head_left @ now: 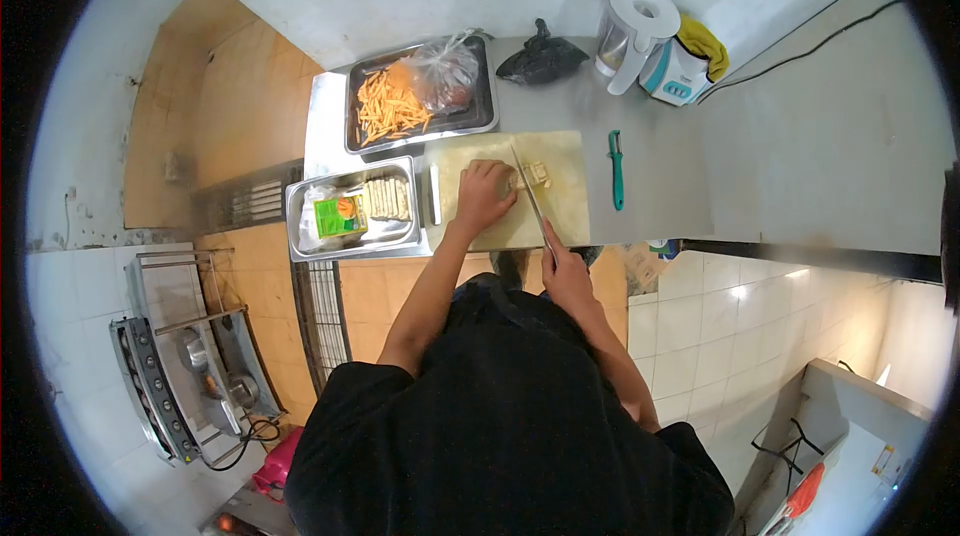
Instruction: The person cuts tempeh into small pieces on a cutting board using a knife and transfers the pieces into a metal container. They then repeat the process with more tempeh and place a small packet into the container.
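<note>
My right hand [568, 276] is wrapped round the handle of a long knife [530, 194], whose blade points away from me over the cutting board [460, 151]. The blade lies against a pale tempeh-like block [535, 175], with cut pieces to its right. My left hand [485, 194] presses on the block's left part, fingers bent together and hiding most of that part. Left of the board, a steel tray [382, 244] holds pale slices [386, 200] and a green packet [339, 217].
A dark tray [485, 120] with orange strips [390, 108] and a plastic bag [442, 74] stands behind. A black bag [541, 58], a blender jug [634, 26], its base [677, 74] and a green peeler [617, 172] are at the right. A white-handled item [435, 194] lies beside the board.
</note>
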A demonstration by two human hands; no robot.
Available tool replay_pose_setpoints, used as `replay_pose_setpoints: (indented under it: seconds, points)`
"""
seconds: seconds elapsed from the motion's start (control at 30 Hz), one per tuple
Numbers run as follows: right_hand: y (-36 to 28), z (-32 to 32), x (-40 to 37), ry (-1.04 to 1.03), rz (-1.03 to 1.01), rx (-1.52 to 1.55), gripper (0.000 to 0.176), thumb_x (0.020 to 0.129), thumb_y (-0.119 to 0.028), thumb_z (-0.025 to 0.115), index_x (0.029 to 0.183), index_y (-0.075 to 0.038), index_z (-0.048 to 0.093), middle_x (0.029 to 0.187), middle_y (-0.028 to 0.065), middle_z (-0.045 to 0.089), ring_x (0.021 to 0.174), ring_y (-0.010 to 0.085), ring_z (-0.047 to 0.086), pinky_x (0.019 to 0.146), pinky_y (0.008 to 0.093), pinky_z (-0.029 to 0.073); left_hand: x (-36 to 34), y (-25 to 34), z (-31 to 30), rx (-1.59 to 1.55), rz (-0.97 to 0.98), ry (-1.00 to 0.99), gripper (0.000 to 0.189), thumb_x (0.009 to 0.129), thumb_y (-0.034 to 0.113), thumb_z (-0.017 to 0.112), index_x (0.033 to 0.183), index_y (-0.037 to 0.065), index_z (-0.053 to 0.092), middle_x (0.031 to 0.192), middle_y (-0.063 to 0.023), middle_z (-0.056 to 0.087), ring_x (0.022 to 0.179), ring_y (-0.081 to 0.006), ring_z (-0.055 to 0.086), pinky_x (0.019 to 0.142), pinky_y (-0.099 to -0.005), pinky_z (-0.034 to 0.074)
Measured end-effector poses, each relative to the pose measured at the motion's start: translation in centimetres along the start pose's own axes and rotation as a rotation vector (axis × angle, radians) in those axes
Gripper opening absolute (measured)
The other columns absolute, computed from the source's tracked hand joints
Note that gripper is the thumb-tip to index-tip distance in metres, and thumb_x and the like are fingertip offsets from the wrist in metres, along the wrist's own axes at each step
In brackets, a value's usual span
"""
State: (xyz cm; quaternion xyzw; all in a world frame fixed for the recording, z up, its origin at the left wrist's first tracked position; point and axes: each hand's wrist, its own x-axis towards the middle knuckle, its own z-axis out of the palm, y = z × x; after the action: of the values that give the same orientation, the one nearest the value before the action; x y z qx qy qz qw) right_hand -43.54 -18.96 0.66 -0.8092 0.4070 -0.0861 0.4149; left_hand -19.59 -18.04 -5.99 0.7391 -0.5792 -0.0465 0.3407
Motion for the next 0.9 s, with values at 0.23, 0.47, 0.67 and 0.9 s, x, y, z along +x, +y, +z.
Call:
replay_pose_setpoints:
  seconds: [0.23,0.47,0.67,0.9]
  points:
    - [0.4,1.3,1.2,0.028,-0.011,0.016,0.062,0.101,-0.012,0.05,0.161,-0.021,0.036,0.088,0.0317,0.068,0.084,0.0525,0.065,0.078,0.0583,0.051,-0.1,-0.6,0.5,-0.009,0.018,-0.001,0.039,0.075,0.023,0.082,0.111,0.012,0.072,0.117,-0.005,0.07,0.114,-0.0283,0.059,0.096,-0.0432,0.045]
    - [0.7,1.9,1.9,0.014,-0.018,0.025,0.063,0.1,-0.01,0.052,0.161,-0.019,0.036,0.082,0.0307,0.065,0.079,0.0511,0.064,0.073,0.0565,0.05,-0.4,-0.4,0.3,-0.028,-0.003,0.004,0.039,0.076,0.024,0.082,0.112,0.012,0.072,0.117,-0.0036,0.069,0.115,-0.0279,0.058,0.097,-0.0445,0.043]
    - [0.6,2.1,2.4,0.022,-0.059,-0.002,0.065,0.101,-0.012,0.052,0.162,-0.017,0.032,0.076,0.0287,0.067,0.072,0.0482,0.065,0.069,0.0575,0.05,-0.4,-0.5,0.5,-0.026,-0.004,0.007,0.039,0.077,0.024,0.082,0.113,0.012,0.072,0.118,-0.0033,0.07,0.115,-0.0277,0.058,0.096,-0.0445,0.044]
    - [0.8,2.7,3.0,0.068,-0.077,0.006,0.062,0.101,-0.01,0.051,0.161,-0.016,0.035,0.071,0.0284,0.062,0.069,0.0493,0.062,0.066,0.0543,0.048,-0.3,-0.5,0.3,-0.022,0.002,-0.002,0.038,0.076,0.024,0.082,0.111,0.012,0.072,0.117,-0.0034,0.07,0.113,-0.027,0.059,0.096,-0.0431,0.044]
